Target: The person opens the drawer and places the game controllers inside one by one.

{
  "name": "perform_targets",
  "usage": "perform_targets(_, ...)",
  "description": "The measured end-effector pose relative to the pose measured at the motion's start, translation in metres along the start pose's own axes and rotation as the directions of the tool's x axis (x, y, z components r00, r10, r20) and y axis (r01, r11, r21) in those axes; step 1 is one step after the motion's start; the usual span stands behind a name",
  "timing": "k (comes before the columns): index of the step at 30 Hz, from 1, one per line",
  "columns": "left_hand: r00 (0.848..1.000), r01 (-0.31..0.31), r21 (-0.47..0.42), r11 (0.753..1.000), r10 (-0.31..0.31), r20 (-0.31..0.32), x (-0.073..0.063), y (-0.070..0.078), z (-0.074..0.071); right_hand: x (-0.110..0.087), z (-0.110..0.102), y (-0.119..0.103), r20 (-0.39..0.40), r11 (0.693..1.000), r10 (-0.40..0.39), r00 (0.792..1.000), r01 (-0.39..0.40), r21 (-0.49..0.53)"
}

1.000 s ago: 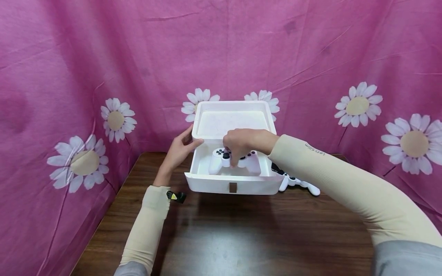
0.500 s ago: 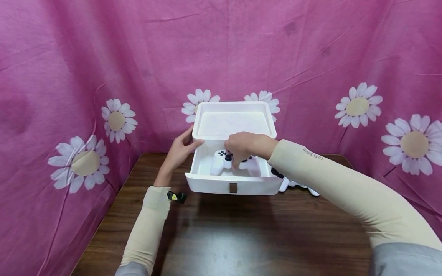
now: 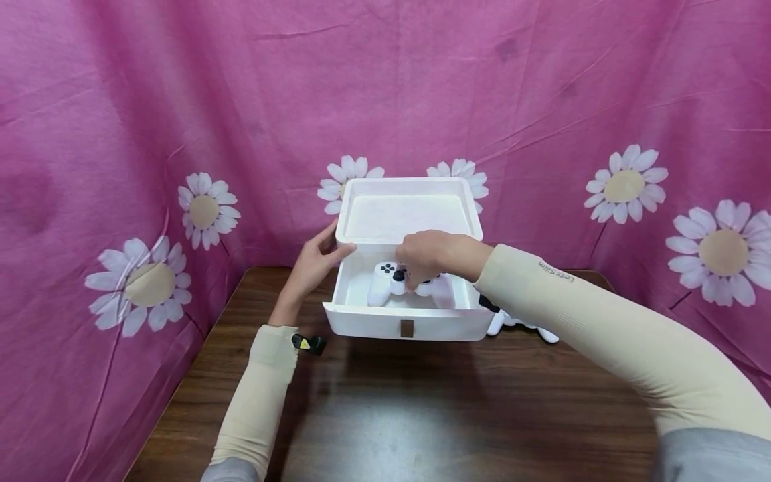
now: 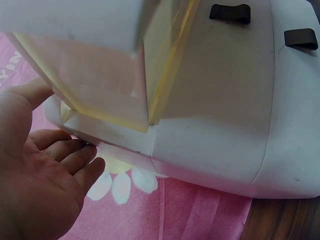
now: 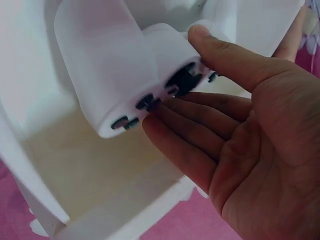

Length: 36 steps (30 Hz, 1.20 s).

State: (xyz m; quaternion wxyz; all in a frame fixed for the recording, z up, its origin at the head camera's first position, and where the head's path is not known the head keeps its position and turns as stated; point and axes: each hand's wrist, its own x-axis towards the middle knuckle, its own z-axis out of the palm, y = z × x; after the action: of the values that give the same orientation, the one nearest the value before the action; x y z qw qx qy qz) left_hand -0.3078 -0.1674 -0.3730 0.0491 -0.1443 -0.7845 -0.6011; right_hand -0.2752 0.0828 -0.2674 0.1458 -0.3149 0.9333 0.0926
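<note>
My right hand reaches into the open top drawer of a white drawer unit and pinches a white game controller by its middle. In the right wrist view, the thumb is on one side of that controller and the fingers lie across its button face. Part of the controller is hidden behind the hand in the head view. My left hand holds the unit's left front corner, thumb over the front edge and fingers along the side.
Another white controller lies on the brown wooden table, right of the unit and partly behind my right arm. Below the open drawer, the left wrist view shows closed drawer fronts with dark pull tabs. A pink flowered curtain hangs behind.
My right hand and wrist have shifted slightly down and to the right over the controller, which has moved only a little. The sleeve now covers more of the other controller. My left hand stays put.
</note>
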Motion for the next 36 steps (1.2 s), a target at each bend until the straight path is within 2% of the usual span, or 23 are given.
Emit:
perform_targets(4, 1.000, 0.002, -0.003, 1.000, -0.002, 0.002, -0.001, 0.001, 0.000, -0.012, -0.006, 0.004, -0.060, 0.999, -0.051, 0.997, 0.050, -0.017)
perform_targets(7, 1.000, 0.000, -0.002, 1.000, 0.000, 0.000, -0.002, 0.001, 0.000, -0.022, -0.011, 0.009, -0.130, 0.995, -0.101, 0.986, 0.099, -0.026)
perform_targets(14, 1.000, 0.008, -0.021, 1.000, -0.008, 0.006, 0.000, -0.001, 0.001, -0.047, -0.016, 0.023, -0.311, 0.984, -0.175, 0.934, 0.175, -0.027)
perform_targets(23, 1.000, 0.005, -0.011, 1.000, -0.005, 0.003, 0.000, 0.000, 0.002, -0.075, -0.003, 0.038, -0.465, 0.980, -0.176, 0.868, 0.199, 0.000)
perform_targets(30, 1.000, -0.003, -0.018, 1.000, 0.003, 0.005, 0.000, -0.001, 0.002, -0.095, 0.018, 0.035, -0.542, 0.967, -0.108, 0.833, 0.215, 0.138)
perform_targets(33, 1.000, -0.006, -0.015, 1.000, 0.006, 0.003, 0.000, -0.002, 0.002, -0.101, 0.034, 0.031, -0.591, 0.953, -0.089, 0.802, 0.241, 0.183)
perform_targets(36, 1.000, -0.008, -0.013, 1.000, 0.008, 0.003, 0.000, -0.002, 0.002, -0.106, 0.051, 0.023, -0.652, 0.940, -0.081, 0.754, 0.276, 0.202)
